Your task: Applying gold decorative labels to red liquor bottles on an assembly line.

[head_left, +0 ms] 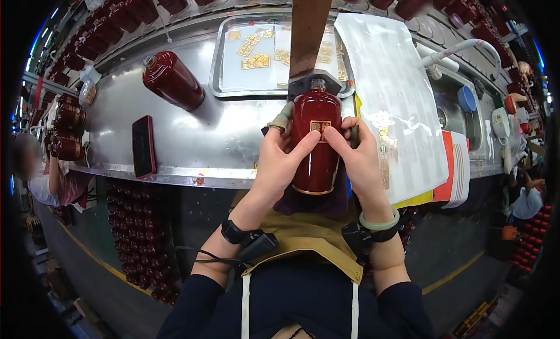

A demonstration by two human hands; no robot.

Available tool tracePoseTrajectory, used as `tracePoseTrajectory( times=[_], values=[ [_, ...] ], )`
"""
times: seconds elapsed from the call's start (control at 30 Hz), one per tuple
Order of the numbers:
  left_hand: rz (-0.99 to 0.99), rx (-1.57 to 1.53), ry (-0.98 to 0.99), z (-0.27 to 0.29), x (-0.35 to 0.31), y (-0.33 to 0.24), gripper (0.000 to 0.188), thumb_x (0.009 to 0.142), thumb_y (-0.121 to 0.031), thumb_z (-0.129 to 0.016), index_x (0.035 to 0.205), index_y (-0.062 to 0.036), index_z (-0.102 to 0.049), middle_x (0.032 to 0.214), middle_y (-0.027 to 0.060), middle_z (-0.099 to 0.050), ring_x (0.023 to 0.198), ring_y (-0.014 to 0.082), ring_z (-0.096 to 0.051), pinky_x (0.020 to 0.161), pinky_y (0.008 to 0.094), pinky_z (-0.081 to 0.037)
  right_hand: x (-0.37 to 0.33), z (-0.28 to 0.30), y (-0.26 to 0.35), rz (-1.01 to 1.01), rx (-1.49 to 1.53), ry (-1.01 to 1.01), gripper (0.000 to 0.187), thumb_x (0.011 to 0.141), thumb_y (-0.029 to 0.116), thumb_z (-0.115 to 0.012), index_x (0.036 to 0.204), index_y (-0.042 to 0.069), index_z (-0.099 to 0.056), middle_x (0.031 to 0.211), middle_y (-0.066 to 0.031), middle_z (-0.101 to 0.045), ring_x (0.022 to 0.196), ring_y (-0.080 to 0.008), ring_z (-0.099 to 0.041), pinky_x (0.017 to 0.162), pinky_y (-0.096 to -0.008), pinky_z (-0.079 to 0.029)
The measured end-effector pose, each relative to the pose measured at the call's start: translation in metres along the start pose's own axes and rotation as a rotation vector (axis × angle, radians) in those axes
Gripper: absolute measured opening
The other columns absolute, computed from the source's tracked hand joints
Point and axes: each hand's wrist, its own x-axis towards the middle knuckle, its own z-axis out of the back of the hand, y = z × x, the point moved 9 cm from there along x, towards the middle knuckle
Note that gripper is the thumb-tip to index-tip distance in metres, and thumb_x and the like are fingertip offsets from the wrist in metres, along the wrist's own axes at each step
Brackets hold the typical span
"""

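Observation:
A dark red glossy bottle (315, 170) lies in front of me with its neck pointing away, held between my two hands. On its upper side is a small square gold label (319, 129). My left hand (283, 149) grips the bottle's left side, its thumb pressing the label's lower edge. From the right, my right hand (356, 152) wraps the other side, its thumb on the label's right part. Coverings show on some fingertips of both hands. Beneath the bottle's base a dark purple cloth (326, 206) is partly visible.
A metal tray (217, 76) with gold labels lies behind, partly hidden by a brown upright post (312, 30). Another red bottle (172, 79) and a phone (143, 146) are at left. A white translucent sheet (391, 82) lies at right, before a sink (461, 105) with a faucet.

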Motion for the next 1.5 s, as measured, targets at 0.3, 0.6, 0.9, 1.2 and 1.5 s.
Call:
tracePoseTrajectory(
  times=[0.3,0.6,0.9,1.2,1.5],
  values=[
    [0.023,-0.004,-0.003,0.001,0.000,0.001,0.071,0.098,-0.018,-0.075,0.154,0.0054,-0.038,0.141,0.0159,-0.059,0.128,0.0205,-0.060,0.107,0.0353,-0.050,0.000,0.001,0.002,0.014,-0.014,0.009,0.031,0.093,0.019,-0.083,0.104,0.007,-0.056,0.087,0.0075,-0.048,0.075,-0.0009,-0.042,0.064,-0.0171,-0.037],
    [0.039,-0.072,-0.009,0.001,0.000,0.002,0.064,0.101,-0.018,-0.071,0.153,0.0049,-0.041,0.141,0.0149,-0.060,0.127,0.0190,-0.060,0.109,0.0343,-0.048,0.000,-0.001,-0.001,-0.052,0.063,0.017,0.025,0.097,0.015,-0.078,0.104,0.007,-0.056,0.084,0.0089,-0.046,0.074,-0.0004,-0.041,0.064,-0.0169,-0.035],
    [0.035,-0.070,-0.005,0.000,0.000,0.002,0.062,0.102,-0.019,-0.071,0.151,0.0052,-0.042,0.140,0.0146,-0.061,0.127,0.0186,-0.060,0.109,0.0344,-0.048,-0.001,-0.004,0.003,-0.055,0.102,0.031,0.023,0.098,0.013,-0.077,0.105,0.006,-0.055,0.084,0.0087,-0.050,0.074,0.0002,-0.044,0.064,-0.0168,-0.036],
    [0.060,-0.096,0.000,0.004,0.001,0.006,0.065,0.102,-0.020,-0.071,0.153,0.0045,-0.040,0.143,0.0154,-0.059,0.130,0.0197,-0.058,0.111,0.0347,-0.046,-0.004,0.004,0.009,-0.057,-0.003,0.058,0.022,0.104,0.015,-0.067,0.118,0.002,-0.057,0.091,0.0046,-0.055,0.081,-0.0030,-0.049,0.074,-0.0189,-0.041],
    [0.020,-0.022,0.035,0.000,-0.001,0.002,0.074,0.099,-0.018,-0.075,0.156,0.0047,-0.035,0.144,0.0152,-0.058,0.131,0.0197,-0.057,0.112,0.0354,-0.045,-0.049,0.003,0.042,0.291,-0.295,-0.040,0.014,0.096,0.005,-0.070,0.109,-0.003,-0.069,0.093,-0.0087,-0.071,0.082,-0.0119,-0.065,0.075,-0.0271,-0.051]
  ],
)
